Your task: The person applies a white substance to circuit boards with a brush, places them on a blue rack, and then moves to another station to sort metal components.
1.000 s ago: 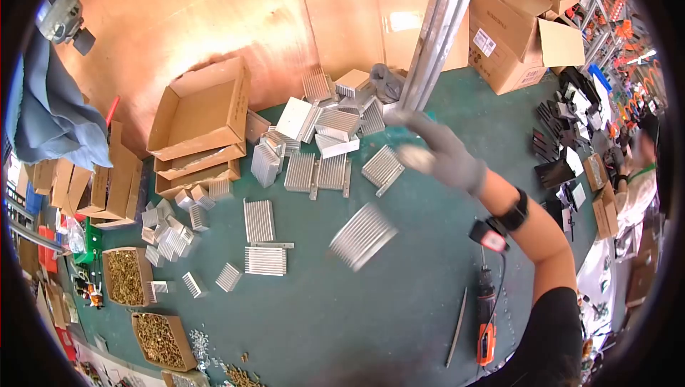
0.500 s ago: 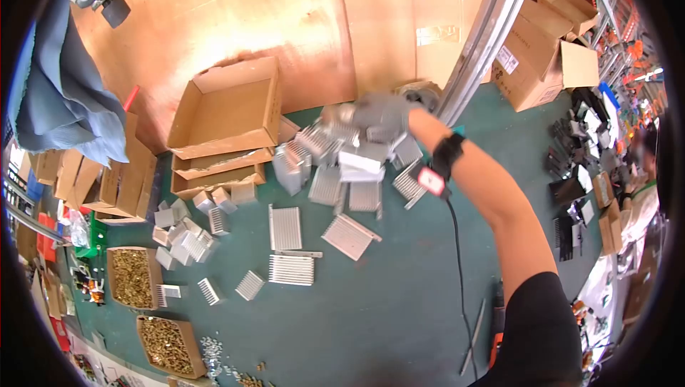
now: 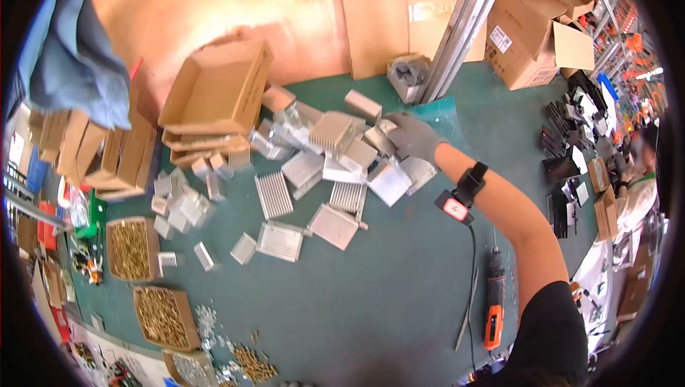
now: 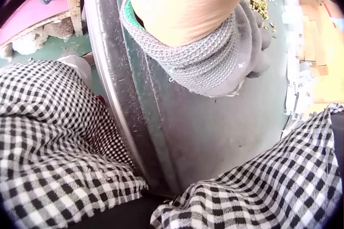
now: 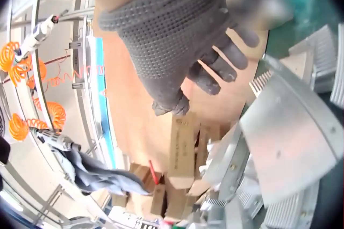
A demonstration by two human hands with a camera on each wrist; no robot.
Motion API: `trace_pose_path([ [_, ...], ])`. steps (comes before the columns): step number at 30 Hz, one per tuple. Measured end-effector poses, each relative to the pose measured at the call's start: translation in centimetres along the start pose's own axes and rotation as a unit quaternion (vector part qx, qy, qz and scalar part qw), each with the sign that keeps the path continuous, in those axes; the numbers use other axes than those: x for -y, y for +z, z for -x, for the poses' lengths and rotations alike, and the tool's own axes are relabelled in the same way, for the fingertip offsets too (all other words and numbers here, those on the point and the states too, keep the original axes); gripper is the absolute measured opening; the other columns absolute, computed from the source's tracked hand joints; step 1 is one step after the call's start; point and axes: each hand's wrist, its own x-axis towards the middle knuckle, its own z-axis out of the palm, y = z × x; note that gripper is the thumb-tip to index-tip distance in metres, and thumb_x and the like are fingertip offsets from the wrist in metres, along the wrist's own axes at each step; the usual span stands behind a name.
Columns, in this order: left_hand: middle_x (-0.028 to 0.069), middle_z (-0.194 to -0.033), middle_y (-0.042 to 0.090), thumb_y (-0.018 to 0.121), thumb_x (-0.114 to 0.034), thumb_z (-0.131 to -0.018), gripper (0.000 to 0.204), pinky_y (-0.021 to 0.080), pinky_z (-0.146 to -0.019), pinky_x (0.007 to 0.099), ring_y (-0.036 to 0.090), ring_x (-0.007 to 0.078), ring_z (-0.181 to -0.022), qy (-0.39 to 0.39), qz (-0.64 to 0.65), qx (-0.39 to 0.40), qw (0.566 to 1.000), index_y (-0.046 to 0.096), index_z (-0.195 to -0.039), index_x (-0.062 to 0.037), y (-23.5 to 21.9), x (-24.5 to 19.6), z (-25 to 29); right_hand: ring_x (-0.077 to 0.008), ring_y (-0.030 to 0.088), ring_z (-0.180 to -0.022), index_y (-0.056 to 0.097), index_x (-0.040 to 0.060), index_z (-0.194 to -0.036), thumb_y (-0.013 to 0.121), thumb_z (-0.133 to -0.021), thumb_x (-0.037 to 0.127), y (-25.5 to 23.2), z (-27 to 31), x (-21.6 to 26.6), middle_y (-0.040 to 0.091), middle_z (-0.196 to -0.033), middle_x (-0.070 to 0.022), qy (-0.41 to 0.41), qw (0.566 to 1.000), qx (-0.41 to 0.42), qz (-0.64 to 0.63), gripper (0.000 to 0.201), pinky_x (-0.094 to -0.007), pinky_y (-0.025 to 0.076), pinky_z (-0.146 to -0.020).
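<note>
My gloved right hand (image 3: 415, 137) reaches to the right end of a loose pile of silver finned heat sinks (image 3: 334, 131). In the head view its fingertips are right at a heat sink (image 3: 379, 137). The right wrist view shows this hand (image 5: 177, 46) with fingers apart and relaxed, nothing between them; a large heat sink (image 5: 293, 137) stands tilted close by. My left hand (image 4: 226, 68), in a grey knit glove, rests over the bench near its front edge, its fingers loosely bent and partly hidden.
Cardboard trays (image 3: 214, 94) stand behind the pile. Boxes of brass-coloured fasteners (image 3: 132, 248) sit at left, near small heat sinks (image 3: 185, 205). An orange and black power screwdriver (image 3: 494, 301) lies at right beside a cable (image 3: 472, 294). A metal post (image 3: 464, 30) rises behind.
A blurred heat sink came to rest on the bench. My right hand moved to the pile, whose heat sinks shifted and spread; a small box behind them is now uncovered.
</note>
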Motion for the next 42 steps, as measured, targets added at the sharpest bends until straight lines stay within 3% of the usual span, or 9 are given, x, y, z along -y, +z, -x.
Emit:
trace_pose_path([
  [13, 0.0206, -0.11, 0.054, 0.052, -0.023, -0.09, 0.028, 0.042, -0.094, 0.0534, 0.053, 0.0419, -0.099, 0.033, 0.003, -0.015, 0.999, 0.055, -0.11, -0.0029, -0.6, -0.2, 1.4, -0.0221, 0.061, -0.102, 0.059, 0.006, -0.123, 0.056, -0.097, 0.033, -3.1, 26.0, 5.0, 0.065, -0.11, -0.0113, -0.2, 0.973, -0.095, -0.07, 0.038, -0.0314, 0.046, -0.091],
  [18, 0.0223, -0.116, 0.056, 0.057, -0.021, -0.09, 0.038, 0.043, -0.097, 0.0454, 0.056, 0.0391, -0.108, -0.009, 0.207, -0.203, 0.957, 0.054, -0.119, 0.0043, 0.5, -0.2, 4.4, -0.0207, 0.061, -0.099, 0.061, 0.0047, -0.12, 0.06, -0.095, 0.03, -0.1, 42.4, 6.6, 0.065, -0.108, -0.012, -0.281, 0.948, -0.097, -0.113, 0.036, -0.0307, 0.047, -0.09],
  [21, 0.0167, -0.122, 0.057, 0.044, -0.032, -0.1, 0.046, 0.043, -0.098, 0.0411, 0.056, 0.0317, -0.113, 0.056, 0.412, -0.272, 0.868, 0.05, -0.128, 0.0041, -0.4, -5.3, 6.8, -0.0258, 0.061, -0.104, 0.061, 0.0032, -0.118, 0.061, -0.094, 0.03, 4.6, 51.5, 7.7, 0.064, -0.112, -0.0148, -0.308, 0.931, -0.093, -0.169, 0.036, -0.0331, 0.047, -0.091],
  [23, 0.0199, -0.135, 0.049, 0.038, -0.036, -0.102, 0.05, 0.041, -0.104, 0.044, 0.05, 0.0334, -0.123, -0.071, 0.714, -0.09, 0.691, 0.045, -0.134, 0.0027, -0.1, -8.9, 7.7, -0.0298, 0.061, -0.107, 0.061, 0.0022, -0.117, 0.058, -0.094, 0.031, 8.6, 56.3, 9.3, 0.063, -0.115, -0.017, -0.323, 0.914, -0.136, -0.205, 0.037, -0.0348, 0.047, -0.092],
  [25, 0.0109, -0.139, 0.047, 0.043, -0.035, -0.1, 0.045, 0.036, -0.105, 0.0476, 0.047, 0.0292, -0.125, 0.037, 0.877, 0.035, 0.479, 0.05, -0.129, -0.0018, -0.8, -13.4, 8.8, -0.0319, 0.062, -0.104, 0.061, 0.0013, -0.115, 0.055, -0.095, 0.033, 12.4, 58.2, 10.7, 0.064, -0.111, -0.0186, -0.311, 0.893, -0.156, -0.286, 0.038, -0.0357, 0.048, -0.091],
  [31, 0.0121, -0.143, 0.041, 0.038, -0.044, -0.099, 0.058, 0.023, -0.116, 0.0434, 0.037, 0.0269, -0.133, 0.105, 0.716, 0.06, 0.688, 0.041, -0.137, -0.0002, -1.8, -18.1, 14.1, -0.0339, 0.066, -0.077, 0.067, 0.0004, -0.091, 0.053, -0.095, 0.033, 13.8, 61.5, 11.6, 0.068, -0.083, -0.0172, -0.051, 0.938, -0.137, -0.315, 0.036, -0.0403, 0.051, -0.071],
  [33, 0.0114, -0.149, 0.034, 0.03, -0.048, -0.1, 0.062, 0.017, -0.119, 0.0439, 0.031, 0.0282, -0.137, 0.112, 0.806, 0.116, 0.569, 0.033, -0.142, -0.0021, -1.6, -18.3, 16.0, -0.0305, 0.064, -0.066, 0.066, 0.0, -0.081, 0.055, -0.093, 0.034, 16.0, 56.1, 7.0, 0.066, -0.074, -0.0142, -0.113, 0.95, -0.269, -0.111, 0.038, -0.0398, 0.05, -0.063],
  [36, 0.0095, -0.154, 0.029, 0.025, -0.048, -0.102, 0.062, 0.013, -0.121, 0.0443, 0.027, 0.0286, -0.14, 0.06, 0.934, 0.203, 0.289, 0.03, -0.145, -0.0051, 1.8, -16.1, 19.1, -0.0203, 0.06, -0.057, 0.063, -0.0011, -0.075, 0.057, -0.092, 0.036, 12.6, 55.2, 3.2, 0.061, -0.066, -0.0076, 0.056, 0.879, -0.239, -0.41, 0.042, -0.0366, 0.049, -0.057],
  [42, 0.0071, -0.146, 0.038, 0.03, -0.041, -0.1, 0.053, 0.02, -0.117, 0.0427, 0.032, 0.0227, -0.137, 0.006, 0.939, 0.126, 0.319, 0.037, -0.139, -0.0068, 3.0, -15.4, 19.1, -0.0219, 0.063, -0.066, 0.063, -0.0017, -0.099, 0.053, -0.094, 0.044, 15.9, 60.5, 9.9, 0.064, -0.075, -0.0108, -0.065, 0.942, -0.02, -0.329, 0.047, -0.0381, 0.051, -0.065],
])
